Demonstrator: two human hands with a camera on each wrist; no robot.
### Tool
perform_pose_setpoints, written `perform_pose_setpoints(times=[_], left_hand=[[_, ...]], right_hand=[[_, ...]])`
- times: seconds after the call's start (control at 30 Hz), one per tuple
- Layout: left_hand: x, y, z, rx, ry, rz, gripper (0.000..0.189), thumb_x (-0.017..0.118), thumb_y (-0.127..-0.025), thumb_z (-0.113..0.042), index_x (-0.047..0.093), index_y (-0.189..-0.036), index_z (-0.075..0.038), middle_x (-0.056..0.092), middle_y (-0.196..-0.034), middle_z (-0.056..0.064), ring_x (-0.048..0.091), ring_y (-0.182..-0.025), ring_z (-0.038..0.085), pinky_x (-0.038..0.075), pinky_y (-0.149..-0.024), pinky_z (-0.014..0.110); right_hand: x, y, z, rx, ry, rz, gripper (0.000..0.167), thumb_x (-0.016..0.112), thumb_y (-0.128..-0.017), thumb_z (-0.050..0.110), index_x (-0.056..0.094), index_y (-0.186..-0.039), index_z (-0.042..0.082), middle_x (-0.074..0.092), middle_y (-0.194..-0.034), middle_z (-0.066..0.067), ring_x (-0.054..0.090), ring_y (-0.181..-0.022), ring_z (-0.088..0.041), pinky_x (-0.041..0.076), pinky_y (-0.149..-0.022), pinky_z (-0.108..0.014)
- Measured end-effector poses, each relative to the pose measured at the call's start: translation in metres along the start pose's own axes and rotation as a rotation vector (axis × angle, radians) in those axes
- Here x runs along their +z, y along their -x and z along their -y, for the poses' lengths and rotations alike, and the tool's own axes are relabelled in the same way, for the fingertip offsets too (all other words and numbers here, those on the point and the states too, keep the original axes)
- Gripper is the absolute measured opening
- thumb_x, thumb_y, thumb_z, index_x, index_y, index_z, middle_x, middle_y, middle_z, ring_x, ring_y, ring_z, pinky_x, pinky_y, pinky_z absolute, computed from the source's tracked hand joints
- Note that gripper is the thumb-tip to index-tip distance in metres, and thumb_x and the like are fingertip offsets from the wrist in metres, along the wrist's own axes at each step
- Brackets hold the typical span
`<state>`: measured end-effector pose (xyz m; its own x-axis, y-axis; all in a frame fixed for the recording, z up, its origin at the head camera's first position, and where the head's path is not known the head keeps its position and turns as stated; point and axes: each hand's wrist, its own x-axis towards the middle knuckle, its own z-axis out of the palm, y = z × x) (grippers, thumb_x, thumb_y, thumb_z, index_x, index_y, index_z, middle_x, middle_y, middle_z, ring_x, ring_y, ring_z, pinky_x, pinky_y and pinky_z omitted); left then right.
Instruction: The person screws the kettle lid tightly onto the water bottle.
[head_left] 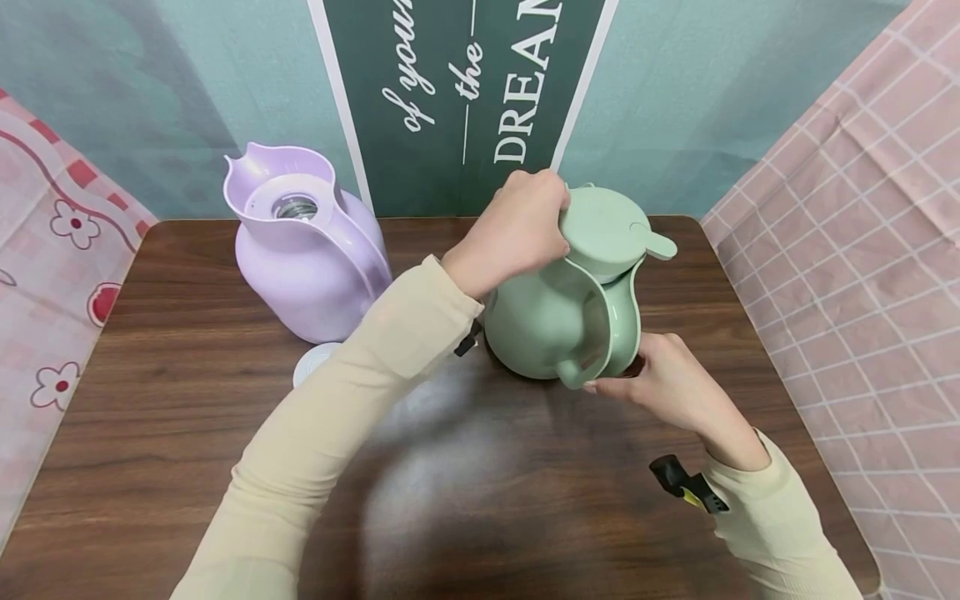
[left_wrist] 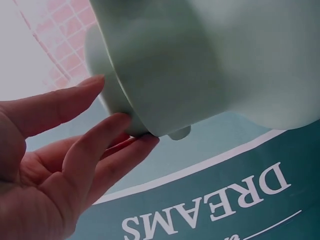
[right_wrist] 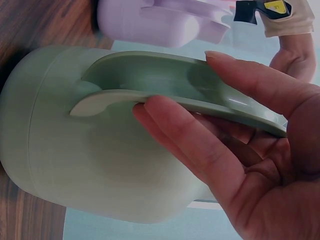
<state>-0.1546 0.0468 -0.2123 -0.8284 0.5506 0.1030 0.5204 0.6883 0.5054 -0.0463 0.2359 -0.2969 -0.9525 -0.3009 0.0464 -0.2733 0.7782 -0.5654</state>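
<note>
A pale green thermos jug [head_left: 525, 325] stands upright on the wooden table, right of the middle. My left hand [head_left: 517, 221] grips the edge of its round green lid [head_left: 603, 225]. In the left wrist view the thumb and fingers reach to the lid's rim. A narrow dark gap shows beneath the lid on its right side, and a small tab sticks out there. My right hand [head_left: 671, 379] is at the jug's handle [right_wrist: 120, 97]. The right wrist view shows its thumb along one edge of the handle and its fingers around the other.
To the left stands a lilac thermos jug [head_left: 307, 275] with its top uncovered and a shiny silvery inside. A white round disc [head_left: 311, 360] lies by its base, partly hidden by my left sleeve. A teal cloth with lettering [head_left: 465, 100] hangs behind the table [head_left: 187, 467].
</note>
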Motion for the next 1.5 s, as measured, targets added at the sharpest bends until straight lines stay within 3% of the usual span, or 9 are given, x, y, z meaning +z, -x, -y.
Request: perform_pose_setpoints(times=[0.13, 0.4, 0.57, 0.8, 1.07, 1.5], left_hand=[[-0.001, -0.004, 0.004, 0.024, 0.012, 0.005, 0.03, 0.049, -0.068, 0.007, 0.029, -0.054, -0.011, 0.022, -0.06, -0.002, 0.028, -0.059, 0.013, 0.024, -0.049, 0.019], [-0.002, -0.002, 0.007, 0.015, 0.002, 0.025, 0.029, 0.062, -0.071, 0.001, 0.04, -0.057, -0.01, 0.037, -0.065, 0.0, 0.037, -0.065, 0.016, 0.03, -0.054, 0.021], [-0.001, 0.007, 0.001, -0.032, 0.04, 0.011, 0.033, 0.068, -0.072, -0.004, 0.04, -0.056, -0.01, 0.034, -0.062, -0.001, 0.039, -0.063, 0.016, 0.033, -0.053, 0.023], [0.003, 0.01, -0.004, -0.022, 0.001, -0.021, 0.027, 0.066, -0.073, -0.004, 0.045, -0.058, -0.009, 0.047, -0.067, 0.001, 0.048, -0.064, 0.018, 0.036, -0.053, 0.026], [0.005, 0.005, -0.003, -0.021, 0.001, -0.043, 0.028, 0.065, -0.073, -0.004, 0.043, -0.057, -0.01, 0.047, -0.065, 0.002, 0.048, -0.064, 0.019, 0.036, -0.053, 0.025], [0.002, -0.005, 0.005, 0.002, 0.003, 0.05, 0.024, 0.072, -0.073, -0.01, 0.05, -0.064, -0.008, 0.052, -0.076, 0.002, 0.049, -0.072, 0.017, 0.036, -0.06, 0.022]], right_hand=[[0.0, 0.0, 0.001, 0.0, -0.003, 0.003, 0.02, 0.08, -0.067, 0.018, 0.066, -0.08, 0.014, 0.061, -0.068, 0.008, 0.05, -0.057, -0.006, 0.042, -0.053, -0.025], [0.0, 0.0, 0.001, 0.012, 0.0, 0.005, 0.019, 0.08, -0.067, 0.018, 0.067, -0.08, 0.013, 0.06, -0.067, 0.008, 0.049, -0.056, -0.007, 0.042, -0.053, -0.025], [0.0, 0.0, 0.001, 0.014, -0.001, 0.005, 0.02, 0.08, -0.067, 0.019, 0.067, -0.08, 0.013, 0.061, -0.067, 0.008, 0.049, -0.056, -0.007, 0.042, -0.053, -0.025], [0.0, 0.0, 0.0, 0.009, 0.004, 0.006, 0.02, 0.081, -0.067, 0.02, 0.066, -0.08, 0.013, 0.06, -0.067, 0.008, 0.049, -0.056, -0.007, 0.041, -0.053, -0.025], [0.0, 0.0, 0.001, 0.006, -0.001, 0.009, 0.02, 0.08, -0.068, 0.019, 0.066, -0.081, 0.014, 0.059, -0.066, 0.009, 0.049, -0.056, -0.006, 0.041, -0.053, -0.025], [0.001, 0.0, 0.0, -0.008, 0.012, 0.001, 0.02, 0.08, -0.068, 0.019, 0.066, -0.081, 0.013, 0.06, -0.068, 0.008, 0.049, -0.056, -0.006, 0.041, -0.053, -0.025]])
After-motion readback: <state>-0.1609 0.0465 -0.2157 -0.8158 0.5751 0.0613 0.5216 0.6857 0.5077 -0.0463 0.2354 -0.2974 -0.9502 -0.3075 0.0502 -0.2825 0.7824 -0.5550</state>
